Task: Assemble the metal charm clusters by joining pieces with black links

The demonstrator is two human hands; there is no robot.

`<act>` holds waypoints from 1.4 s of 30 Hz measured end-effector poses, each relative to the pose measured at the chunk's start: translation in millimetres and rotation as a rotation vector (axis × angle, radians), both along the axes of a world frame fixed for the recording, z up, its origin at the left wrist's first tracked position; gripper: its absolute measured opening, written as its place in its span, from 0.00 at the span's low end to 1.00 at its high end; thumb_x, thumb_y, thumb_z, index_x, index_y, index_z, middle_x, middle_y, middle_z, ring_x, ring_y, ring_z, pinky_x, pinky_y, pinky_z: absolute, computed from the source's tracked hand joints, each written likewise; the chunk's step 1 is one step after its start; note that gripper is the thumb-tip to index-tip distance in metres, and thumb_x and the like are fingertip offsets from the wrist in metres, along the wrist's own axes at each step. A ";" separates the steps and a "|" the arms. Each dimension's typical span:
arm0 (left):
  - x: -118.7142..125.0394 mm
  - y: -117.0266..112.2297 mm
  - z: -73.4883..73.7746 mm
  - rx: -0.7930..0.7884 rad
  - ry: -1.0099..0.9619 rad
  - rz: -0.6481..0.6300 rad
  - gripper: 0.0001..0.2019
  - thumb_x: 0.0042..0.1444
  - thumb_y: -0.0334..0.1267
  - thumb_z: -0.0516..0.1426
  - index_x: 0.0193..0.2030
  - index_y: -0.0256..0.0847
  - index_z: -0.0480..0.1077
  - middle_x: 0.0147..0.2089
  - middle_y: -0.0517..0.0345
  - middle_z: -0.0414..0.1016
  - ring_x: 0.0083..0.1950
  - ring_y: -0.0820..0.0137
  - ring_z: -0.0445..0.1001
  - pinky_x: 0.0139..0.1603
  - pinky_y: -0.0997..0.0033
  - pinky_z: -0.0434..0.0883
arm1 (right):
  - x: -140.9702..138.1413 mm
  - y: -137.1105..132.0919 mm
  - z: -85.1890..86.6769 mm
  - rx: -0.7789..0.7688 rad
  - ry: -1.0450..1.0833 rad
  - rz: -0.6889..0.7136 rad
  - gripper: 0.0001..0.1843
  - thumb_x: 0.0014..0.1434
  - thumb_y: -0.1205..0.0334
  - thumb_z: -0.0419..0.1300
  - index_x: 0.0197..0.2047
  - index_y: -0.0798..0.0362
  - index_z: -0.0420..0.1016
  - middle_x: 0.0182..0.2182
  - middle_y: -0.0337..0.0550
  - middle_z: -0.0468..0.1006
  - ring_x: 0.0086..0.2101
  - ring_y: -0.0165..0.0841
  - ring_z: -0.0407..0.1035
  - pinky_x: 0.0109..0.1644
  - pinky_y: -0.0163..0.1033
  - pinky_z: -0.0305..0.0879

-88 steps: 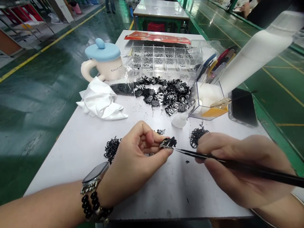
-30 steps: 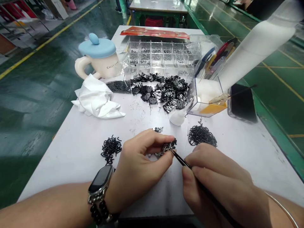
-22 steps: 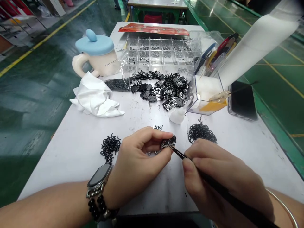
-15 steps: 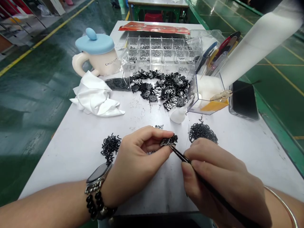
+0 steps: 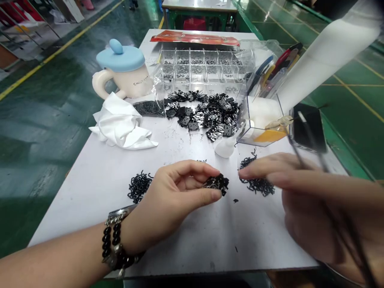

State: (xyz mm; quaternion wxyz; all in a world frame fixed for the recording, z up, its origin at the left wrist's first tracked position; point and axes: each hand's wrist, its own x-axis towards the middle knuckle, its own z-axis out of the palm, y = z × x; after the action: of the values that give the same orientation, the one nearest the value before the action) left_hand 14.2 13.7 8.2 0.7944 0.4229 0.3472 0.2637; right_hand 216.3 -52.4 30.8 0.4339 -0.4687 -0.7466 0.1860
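Observation:
My left hand [image 5: 171,200] is closed, pinching a small black metal part [image 5: 216,183] between thumb and forefinger just above the white table [image 5: 99,172]. My right hand [image 5: 303,196] is blurred by motion. Its fingertips reach over a pile of small black hooks [image 5: 258,185] to the right of the part. Thin black tweezers [image 5: 309,140] lie across this hand, tips pointing up and away from the part. A second hook pile [image 5: 139,186] sits left of my left hand.
A heap of black metal plates [image 5: 207,114] lies mid-table before a clear compartment box [image 5: 198,70]. A blue-lidded mug [image 5: 126,74] and white cloth [image 5: 120,124] are at the left. A clear tool holder [image 5: 264,120] and a phone [image 5: 309,128] are at the right.
My right hand has pulled the tweezers off the part and swung right, to above the hook pile, with the tweezers tipped upward. My left hand still pinches the part.

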 end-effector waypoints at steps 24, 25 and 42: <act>-0.4 7.8 -0.3 -0.451 -0.313 -0.332 0.21 0.44 0.24 0.65 0.43 0.37 0.63 0.30 0.59 0.75 0.30 0.74 0.76 0.31 0.80 0.71 | -17.8 12.9 -16.8 -0.177 0.433 0.307 0.18 0.53 0.74 0.61 0.42 0.51 0.57 0.40 0.46 0.73 0.40 0.33 0.71 0.45 0.42 0.71; -0.4 7.7 -0.3 -0.455 -0.307 -0.324 0.21 0.43 0.25 0.65 0.43 0.37 0.63 0.31 0.59 0.75 0.30 0.74 0.76 0.31 0.80 0.70 | -18.5 12.7 -17.0 -0.157 0.429 0.292 0.19 0.53 0.74 0.62 0.41 0.52 0.57 0.39 0.46 0.73 0.40 0.33 0.71 0.45 0.42 0.70; 0.7 9.4 1.6 -0.482 -0.197 -0.328 0.10 0.49 0.34 0.62 0.38 0.31 0.72 0.30 0.55 0.74 0.29 0.74 0.75 0.32 0.79 0.73 | -21.5 10.4 -23.8 -0.088 0.408 0.155 0.18 0.50 0.73 0.62 0.39 0.51 0.57 0.38 0.47 0.73 0.37 0.35 0.72 0.44 0.44 0.70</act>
State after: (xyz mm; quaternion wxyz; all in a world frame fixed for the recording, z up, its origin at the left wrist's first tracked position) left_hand 14.9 23.1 9.7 0.9336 0.2451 0.2480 0.0819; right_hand 194.7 -42.0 6.9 0.5396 -0.3811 -0.6682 0.3422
